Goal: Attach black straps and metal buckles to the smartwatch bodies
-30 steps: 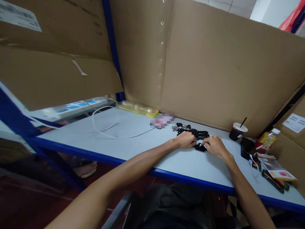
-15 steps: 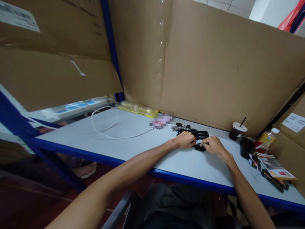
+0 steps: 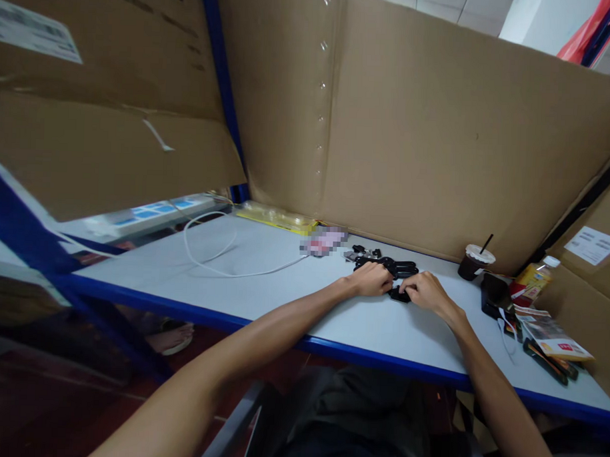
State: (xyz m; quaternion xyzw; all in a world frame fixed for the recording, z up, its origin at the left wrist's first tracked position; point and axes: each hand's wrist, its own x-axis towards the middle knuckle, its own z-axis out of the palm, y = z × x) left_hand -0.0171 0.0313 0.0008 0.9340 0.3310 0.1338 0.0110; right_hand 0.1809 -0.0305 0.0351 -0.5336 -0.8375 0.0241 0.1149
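Note:
My left hand (image 3: 373, 279) is closed, its curled fingers at the left end of a small black part (image 3: 399, 296) low over the table. From the other side my right hand (image 3: 427, 290) pinches the same part with bent fingers. Its exact kind is too small to make out, and the fingers cover some of it. Just behind my hands lie several black, rounded, handle-like pieces (image 3: 404, 268). Smaller black and metallic bits (image 3: 367, 251) are scattered beyond them.
On the white table (image 3: 263, 294) a white cable (image 3: 248, 276) runs to a blurred pink item (image 3: 324, 242). A yellow package (image 3: 278, 220) lies at the back. To the right stand a drink cup (image 3: 474, 262), a bottle (image 3: 536, 278) and a packet (image 3: 554, 332). Cardboard (image 3: 413, 125) walls the back.
My right hand has shifted very slightly at the small black part. My left hand and the things on the table look the same.

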